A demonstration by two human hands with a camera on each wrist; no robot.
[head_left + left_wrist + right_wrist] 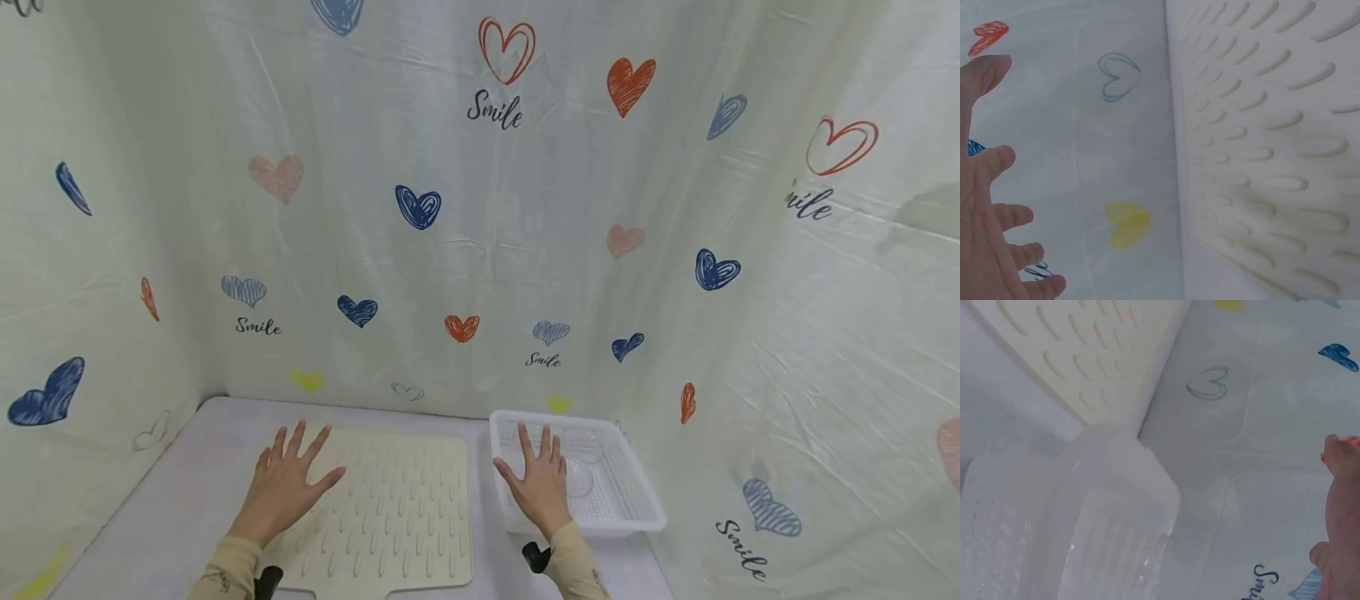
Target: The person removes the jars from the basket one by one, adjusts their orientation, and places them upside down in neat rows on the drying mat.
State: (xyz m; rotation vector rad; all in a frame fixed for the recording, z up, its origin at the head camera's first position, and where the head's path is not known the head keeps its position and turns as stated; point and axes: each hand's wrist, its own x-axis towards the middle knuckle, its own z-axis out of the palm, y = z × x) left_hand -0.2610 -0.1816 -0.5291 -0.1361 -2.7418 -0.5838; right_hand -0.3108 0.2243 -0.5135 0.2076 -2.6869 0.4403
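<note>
My left hand (283,492) is spread with its fingers straight, over the left part of a cream ridged board (423,500). It holds nothing. In the left wrist view the board's raised oval ridges (1325,147) fill the right side, apart from the fingers. My right hand (542,487), also spread and holding nothing, overlaps the left side of a white perforated plastic basket (647,512) in the head view. Inside the basket are clear round containers (581,479), partly hidden by that hand. Only part of the right hand (1342,506) shows in its wrist view.
Board and basket stand side by side on a pale tabletop (191,475), with a narrow gap between them. A white curtain (487,250) printed with hearts and "Smile" encloses the back and both sides. A tab projects from the board's near edge.
</note>
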